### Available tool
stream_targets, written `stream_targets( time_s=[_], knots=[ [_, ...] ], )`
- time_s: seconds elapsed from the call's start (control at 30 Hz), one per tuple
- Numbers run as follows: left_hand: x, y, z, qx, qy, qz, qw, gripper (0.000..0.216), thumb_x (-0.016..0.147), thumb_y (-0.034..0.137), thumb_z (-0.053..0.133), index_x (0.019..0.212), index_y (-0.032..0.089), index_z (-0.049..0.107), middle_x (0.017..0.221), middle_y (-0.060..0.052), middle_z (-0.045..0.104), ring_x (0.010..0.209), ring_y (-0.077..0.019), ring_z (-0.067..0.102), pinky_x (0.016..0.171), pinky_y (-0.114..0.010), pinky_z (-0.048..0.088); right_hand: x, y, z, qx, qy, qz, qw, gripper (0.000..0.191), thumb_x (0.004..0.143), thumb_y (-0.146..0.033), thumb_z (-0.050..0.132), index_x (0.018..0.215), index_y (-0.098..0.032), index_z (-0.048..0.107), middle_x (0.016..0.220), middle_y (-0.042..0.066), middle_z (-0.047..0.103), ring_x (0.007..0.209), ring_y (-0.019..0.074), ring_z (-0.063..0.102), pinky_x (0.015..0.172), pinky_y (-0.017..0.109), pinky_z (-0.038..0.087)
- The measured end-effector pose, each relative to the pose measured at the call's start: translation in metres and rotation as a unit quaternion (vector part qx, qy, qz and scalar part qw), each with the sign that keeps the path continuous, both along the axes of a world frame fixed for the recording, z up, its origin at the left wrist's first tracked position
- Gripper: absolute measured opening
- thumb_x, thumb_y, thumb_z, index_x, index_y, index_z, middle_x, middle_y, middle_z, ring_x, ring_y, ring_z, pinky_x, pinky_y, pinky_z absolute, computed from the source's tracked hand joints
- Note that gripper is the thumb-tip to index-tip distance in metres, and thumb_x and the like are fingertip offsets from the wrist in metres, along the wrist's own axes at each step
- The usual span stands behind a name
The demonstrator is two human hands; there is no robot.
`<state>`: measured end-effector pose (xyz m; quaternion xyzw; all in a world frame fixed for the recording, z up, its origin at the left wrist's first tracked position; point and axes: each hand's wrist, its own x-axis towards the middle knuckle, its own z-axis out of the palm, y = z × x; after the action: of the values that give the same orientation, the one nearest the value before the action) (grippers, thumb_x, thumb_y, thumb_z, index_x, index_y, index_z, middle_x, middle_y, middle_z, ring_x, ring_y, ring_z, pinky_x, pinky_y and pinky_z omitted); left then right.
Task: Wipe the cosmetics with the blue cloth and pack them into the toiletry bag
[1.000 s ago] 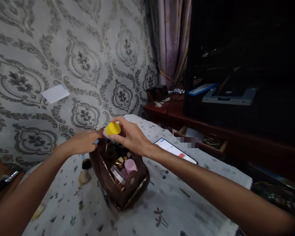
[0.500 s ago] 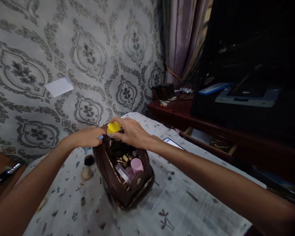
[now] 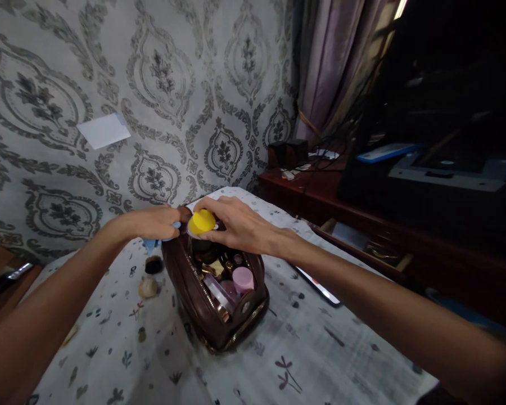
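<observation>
A brown zip pouch [image 3: 202,306] stands open on the flowered tablecloth [image 3: 303,365], packed with cosmetics, among them a pink-capped jar [image 3: 243,279]. My right hand [image 3: 238,226] pinches a bottle with a yellow cap [image 3: 201,221] at the pouch's far end, its body mostly hidden by my fingers. My left hand [image 3: 156,223] is closed on the pouch's far left rim, beside a bit of light blue that I cannot make out.
A small dark-capped bottle [image 3: 149,278] stands left of the pouch. A phone [image 3: 318,288] lies to its right, partly under my right forearm. A dark wood cabinet [image 3: 362,219] with an open drawer runs along the right. Patterned wallpaper rises behind the table.
The yellow-capped bottle in my right hand has come down closer to the pouch's opening. My view has swung left, so the pouch and phone sit further right.
</observation>
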<state>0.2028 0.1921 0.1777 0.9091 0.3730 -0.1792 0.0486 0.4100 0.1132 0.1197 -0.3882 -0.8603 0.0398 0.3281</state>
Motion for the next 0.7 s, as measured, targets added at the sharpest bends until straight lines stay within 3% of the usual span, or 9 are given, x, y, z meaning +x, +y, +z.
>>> stream_targets(
  time_s=[0.17, 0.33, 0.57, 0.7],
  knots=[
    [0.001, -0.004, 0.002, -0.007, 0.011, 0.005, 1.000, 0.053, 0.070, 0.023, 0.047, 0.121, 0.019, 0.059, 0.108, -0.006, 0.070, 0.092, -0.0231, 0.065, 0.078, -0.027, 0.050, 0.001, -0.011, 0.004, 0.033, -0.118, 0.060, 0.991, 0.020, 0.089, -0.029, 0.069, 0.102, -0.016, 0.062, 0.099, 0.007, 0.064, 0.093, 0.0227, 0.052, 0.084, 0.034, 0.033],
    [0.003, -0.012, 0.004, -0.002, 0.008, 0.001, 1.000, 0.038, 0.071, 0.021, 0.047, 0.104, 0.019, 0.066, 0.105, -0.005, 0.069, 0.088, -0.0219, 0.063, 0.075, -0.027, 0.050, -0.012, -0.017, 0.002, 0.014, -0.269, 0.061, 0.961, 0.021, 0.090, -0.031, 0.069, 0.099, -0.013, 0.063, 0.107, 0.011, 0.065, 0.098, 0.0253, 0.049, 0.087, 0.038, 0.032],
    [-0.003, -0.008, 0.000, -0.003, -0.008, 0.016, 1.000, 0.043, 0.071, 0.020, 0.049, 0.111, 0.022, 0.064, 0.107, -0.004, 0.070, 0.091, -0.0221, 0.065, 0.078, -0.027, 0.052, -0.033, 0.005, -0.008, 0.062, -0.260, -0.046, 0.962, 0.026, 0.092, -0.031, 0.065, 0.107, -0.010, 0.065, 0.108, 0.015, 0.066, 0.107, 0.0300, 0.051, 0.086, 0.040, 0.034],
    [-0.006, -0.008, -0.004, 0.017, -0.064, 0.018, 0.998, 0.036, 0.070, 0.020, 0.052, 0.103, 0.023, 0.067, 0.108, -0.004, 0.072, 0.095, -0.0234, 0.065, 0.081, -0.028, 0.052, -0.044, 0.020, -0.012, 0.050, -0.259, -0.098, 0.960, 0.024, 0.092, -0.023, 0.060, 0.111, -0.008, 0.066, 0.109, 0.016, 0.069, 0.110, 0.0318, 0.054, 0.086, 0.041, 0.036]
  ],
)
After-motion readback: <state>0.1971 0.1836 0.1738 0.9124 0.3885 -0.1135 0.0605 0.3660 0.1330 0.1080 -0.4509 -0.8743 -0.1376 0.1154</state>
